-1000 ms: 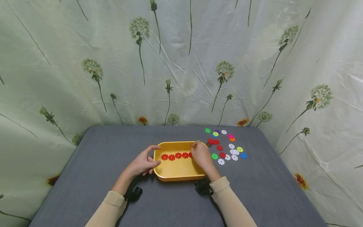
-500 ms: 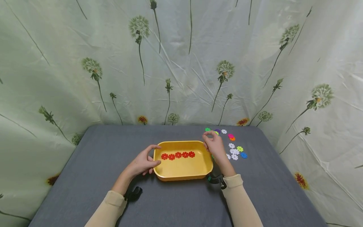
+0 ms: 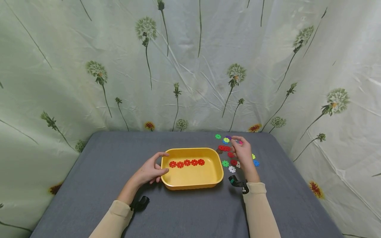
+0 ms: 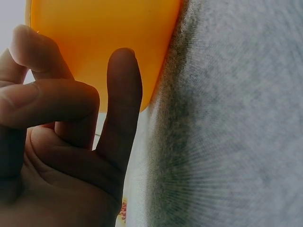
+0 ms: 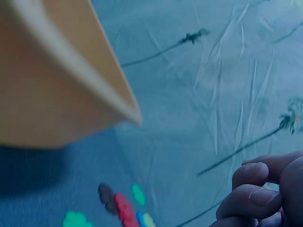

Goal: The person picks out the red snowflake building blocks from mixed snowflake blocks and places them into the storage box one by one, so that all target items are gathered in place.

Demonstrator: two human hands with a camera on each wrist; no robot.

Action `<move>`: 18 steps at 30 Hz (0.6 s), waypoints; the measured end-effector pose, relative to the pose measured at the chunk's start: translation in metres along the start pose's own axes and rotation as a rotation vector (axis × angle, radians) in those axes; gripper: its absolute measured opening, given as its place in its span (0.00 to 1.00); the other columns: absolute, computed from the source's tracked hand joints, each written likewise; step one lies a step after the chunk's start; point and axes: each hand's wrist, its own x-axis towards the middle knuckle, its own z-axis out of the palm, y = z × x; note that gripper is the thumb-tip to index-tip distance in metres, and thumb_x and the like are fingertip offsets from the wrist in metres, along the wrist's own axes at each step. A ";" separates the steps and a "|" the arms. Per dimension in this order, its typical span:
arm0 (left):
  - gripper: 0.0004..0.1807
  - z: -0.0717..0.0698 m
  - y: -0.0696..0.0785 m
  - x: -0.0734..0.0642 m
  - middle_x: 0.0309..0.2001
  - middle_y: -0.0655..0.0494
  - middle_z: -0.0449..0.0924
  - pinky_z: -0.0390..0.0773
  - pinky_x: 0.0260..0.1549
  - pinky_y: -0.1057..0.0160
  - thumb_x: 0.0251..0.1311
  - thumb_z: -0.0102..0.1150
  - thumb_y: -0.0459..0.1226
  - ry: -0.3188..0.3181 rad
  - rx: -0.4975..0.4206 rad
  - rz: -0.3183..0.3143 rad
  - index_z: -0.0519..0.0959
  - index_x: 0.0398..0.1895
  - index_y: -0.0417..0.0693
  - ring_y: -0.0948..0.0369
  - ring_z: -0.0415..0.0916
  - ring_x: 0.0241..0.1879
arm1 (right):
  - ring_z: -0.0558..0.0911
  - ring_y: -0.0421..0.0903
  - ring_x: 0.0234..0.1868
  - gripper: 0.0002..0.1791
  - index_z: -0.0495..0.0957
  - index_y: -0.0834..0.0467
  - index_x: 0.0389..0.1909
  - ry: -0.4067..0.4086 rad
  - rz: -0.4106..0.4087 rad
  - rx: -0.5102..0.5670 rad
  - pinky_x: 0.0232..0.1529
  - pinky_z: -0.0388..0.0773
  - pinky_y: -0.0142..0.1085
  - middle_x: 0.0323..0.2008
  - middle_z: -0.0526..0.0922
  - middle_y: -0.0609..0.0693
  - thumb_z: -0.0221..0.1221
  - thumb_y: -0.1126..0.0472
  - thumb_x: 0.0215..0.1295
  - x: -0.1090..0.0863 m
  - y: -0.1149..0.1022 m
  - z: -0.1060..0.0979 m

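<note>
The yellow tray (image 3: 190, 176) is lying near the middle of the tabletop (image 3: 134, 215), its left end at my left hand (image 3: 150, 170) and its right end standing apart from my right hand (image 3: 242, 152). Inside it, five flower-shaped red discs (image 3: 187, 162) are forming a row that is starting near the left end. Loose discs (image 3: 225, 163) of several colours are lying scattered between the tray and the far right corner of the tabletop, beneath and around my right hand.

My left hand is grasping the tray's left end, thumb and index finger spreading apart along the rim. My right hand is hovering in a released state, its fingers bending loosely.

In the head view, my right hand is covering some loose discs. In the right wrist view, the frame edge is cutting that hand off, and the discs are appearing blurred. In the left wrist view, only part of the tray is showing.
</note>
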 end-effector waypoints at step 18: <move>0.36 0.000 -0.002 0.000 0.14 0.58 0.76 0.67 0.11 0.66 0.69 0.68 0.38 0.003 0.000 0.004 0.62 0.76 0.50 0.63 0.65 0.10 | 0.65 0.39 0.13 0.28 0.73 0.59 0.74 -0.200 0.003 -0.385 0.18 0.66 0.31 0.18 0.76 0.46 0.62 0.56 0.77 0.036 0.039 0.002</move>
